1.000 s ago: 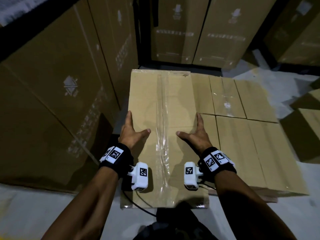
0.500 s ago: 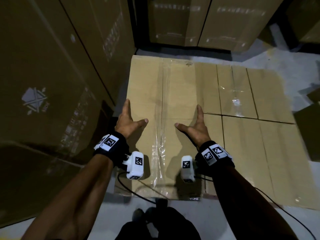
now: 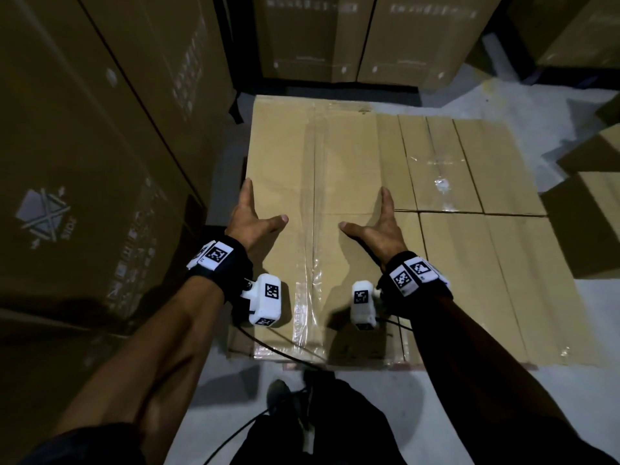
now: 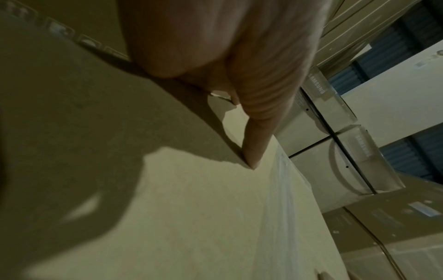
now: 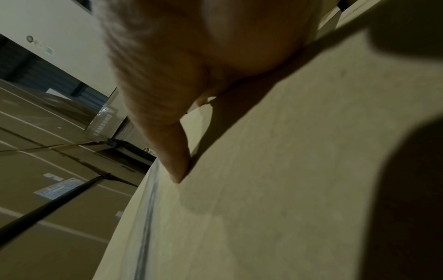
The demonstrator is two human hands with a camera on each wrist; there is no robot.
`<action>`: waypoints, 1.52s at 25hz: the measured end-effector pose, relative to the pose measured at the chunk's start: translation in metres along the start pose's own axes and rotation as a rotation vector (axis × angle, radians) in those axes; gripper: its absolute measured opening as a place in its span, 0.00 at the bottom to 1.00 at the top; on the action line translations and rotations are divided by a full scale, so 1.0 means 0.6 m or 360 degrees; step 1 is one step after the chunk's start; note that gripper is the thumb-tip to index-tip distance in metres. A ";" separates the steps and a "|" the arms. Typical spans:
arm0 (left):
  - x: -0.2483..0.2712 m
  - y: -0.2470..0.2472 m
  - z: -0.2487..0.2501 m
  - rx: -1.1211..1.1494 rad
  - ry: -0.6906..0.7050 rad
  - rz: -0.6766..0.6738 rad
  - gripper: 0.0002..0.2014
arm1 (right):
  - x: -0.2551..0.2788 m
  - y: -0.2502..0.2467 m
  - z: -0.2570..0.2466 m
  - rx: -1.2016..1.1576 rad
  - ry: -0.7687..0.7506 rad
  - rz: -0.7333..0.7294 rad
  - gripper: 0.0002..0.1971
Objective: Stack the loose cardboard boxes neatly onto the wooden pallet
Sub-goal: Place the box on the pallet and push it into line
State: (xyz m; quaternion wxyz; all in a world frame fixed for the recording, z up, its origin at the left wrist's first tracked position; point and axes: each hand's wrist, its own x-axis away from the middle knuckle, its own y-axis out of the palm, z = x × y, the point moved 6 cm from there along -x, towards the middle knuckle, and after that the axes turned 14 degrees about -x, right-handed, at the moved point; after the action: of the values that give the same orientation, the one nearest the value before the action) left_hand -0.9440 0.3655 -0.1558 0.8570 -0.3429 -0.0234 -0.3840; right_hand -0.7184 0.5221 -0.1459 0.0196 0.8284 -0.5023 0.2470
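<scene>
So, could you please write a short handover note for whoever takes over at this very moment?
Left hand: open, fingers straight along the left edge of the taped cardboard box, thumb spread over its top.
Right hand: open, flat on the same box near its right edge.
That box sits on the left, against the lower flat boxes to its right; a reddish edge shows beneath, probably the pallet.
Done: this box looks placed.
Left: square it up, then bring the loose boxes at right. Tall stacked cartons stand close on the left.

Pale concrete floor (image 3: 523,414) bears low taped cardboard boxes (image 3: 453,263).
</scene>
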 end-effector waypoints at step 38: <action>-0.549 0.166 -0.008 -0.0106 -0.0183 -0.0001 0.50 | -0.583 0.073 0.006 0.0133 0.0086 -0.0096 0.58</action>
State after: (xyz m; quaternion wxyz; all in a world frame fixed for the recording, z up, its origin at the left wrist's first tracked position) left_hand -1.1100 0.6210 -0.3160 0.8422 -0.3927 -0.0599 -0.3646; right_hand -0.8848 0.7873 -0.3083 0.0060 0.8363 -0.4656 0.2894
